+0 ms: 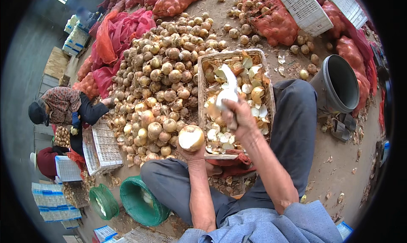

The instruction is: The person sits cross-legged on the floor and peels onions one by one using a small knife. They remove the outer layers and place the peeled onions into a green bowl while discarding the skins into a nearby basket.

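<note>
My left hand (pixel 192 154) cups a partly peeled onion (pixel 191 138), its pale cut flesh facing up and brown-yellow skin around the sides. Over a crate my right hand (pixel 238 116) is closed around what looks like a knife handle (pixel 233 124). Beyond those fingers extends a bright white, curved, blurred shape; whether it is blade, onion piece or both I cannot tell. The plastic crate (pixel 201 84), dirty and pale, stands between my knees and holds onion skins and cut pieces (pixel 226 138). Left of it lies a large heap of unpeeled onions (pixel 159 74).
Green mesh-lined tubs (pixel 127 192) stand by my left knee. A grey bucket (pixel 334 84) and sandals (pixel 341 128) are at right. Red mesh sacks (pixel 273 20) and white crates (pixel 305 11) lie ahead. A co-worker (pixel 63 103) bends near a white crate (pixel 106 147) at left.
</note>
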`<state>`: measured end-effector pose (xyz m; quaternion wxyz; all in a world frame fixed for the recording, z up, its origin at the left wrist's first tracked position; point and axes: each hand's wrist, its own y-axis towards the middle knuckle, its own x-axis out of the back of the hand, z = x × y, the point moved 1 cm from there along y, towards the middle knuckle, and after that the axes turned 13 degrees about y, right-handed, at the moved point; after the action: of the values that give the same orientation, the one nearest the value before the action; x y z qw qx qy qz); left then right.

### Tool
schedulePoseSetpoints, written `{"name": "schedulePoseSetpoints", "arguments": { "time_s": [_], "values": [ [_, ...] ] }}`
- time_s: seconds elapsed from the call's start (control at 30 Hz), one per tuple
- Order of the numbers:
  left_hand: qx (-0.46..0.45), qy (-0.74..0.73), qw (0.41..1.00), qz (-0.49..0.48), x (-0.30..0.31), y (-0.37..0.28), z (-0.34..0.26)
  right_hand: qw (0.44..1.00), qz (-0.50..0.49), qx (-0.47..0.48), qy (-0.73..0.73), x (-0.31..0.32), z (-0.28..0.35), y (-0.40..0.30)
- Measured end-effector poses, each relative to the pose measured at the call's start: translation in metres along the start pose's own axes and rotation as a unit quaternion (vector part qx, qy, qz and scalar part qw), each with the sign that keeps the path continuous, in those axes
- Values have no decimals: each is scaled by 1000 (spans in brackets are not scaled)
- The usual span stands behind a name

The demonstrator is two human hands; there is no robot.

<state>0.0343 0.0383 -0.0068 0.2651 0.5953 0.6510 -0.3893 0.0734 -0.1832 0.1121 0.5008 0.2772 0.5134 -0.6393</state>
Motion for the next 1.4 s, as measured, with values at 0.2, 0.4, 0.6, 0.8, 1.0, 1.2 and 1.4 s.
{"name": "schedulePoseSetpoints", "arguments": {
  "time_s": [0.2, 0.4, 0.6, 0.8, 1.0, 1.2, 1.4],
  "values": [
    [-40, -30, 997, 50, -10, -1, 1, 967, -123, -10, -225, 11, -24, 3],
    [-93, 338, 933, 81, -31, 9, -4, 980, -93, -175, 15, 69, -94, -24],
    [-117, 541, 828, -87, -3, 8, -8, 989, -110, -28, -94, 76, -100, -5],
    [-191, 792, 556, -167, -11, -2, -6, 968, -65, 22, -243, 95, -140, 4],
    [-204, 778, 562, -192, -4, 3, -8, 808, -22, 212, -550, 101, -135, -19],
    [-175, 784, 540, -252, -15, 2, -6, 680, 67, 220, -696, 87, -139, -48],
    [-215, 778, 541, -234, -13, 3, -4, 656, 93, 149, -734, 86, -139, -45]
  ]
}}
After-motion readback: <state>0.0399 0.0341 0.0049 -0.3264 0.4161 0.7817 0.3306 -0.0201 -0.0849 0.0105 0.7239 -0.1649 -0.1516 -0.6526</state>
